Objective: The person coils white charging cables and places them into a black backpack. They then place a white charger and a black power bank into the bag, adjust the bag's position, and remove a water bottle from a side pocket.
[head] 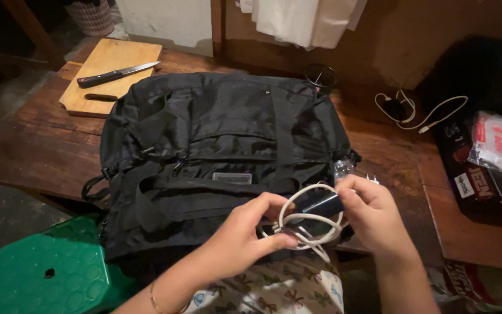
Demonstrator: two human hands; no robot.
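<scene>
A large black bag [222, 139] lies on a dark wooden table [42, 151]. In front of it, both my hands hold a black charger block [319, 204] with a white cable [306, 224] looped around it. My left hand [250, 232] pinches the cable loops from below left. My right hand [368, 212] grips the charger block at its right end, where metal plug prongs stick out. The cable hangs in loose coils between the two hands, near the bag's front edge.
A wooden cutting board [111, 72] with a black-handled knife [117, 74] sits at the back left. Another white cable [419, 113] lies at the back right beside a dark box [477, 174] with a plastic packet [495, 142]. A green plastic stool [47, 273] stands lower left.
</scene>
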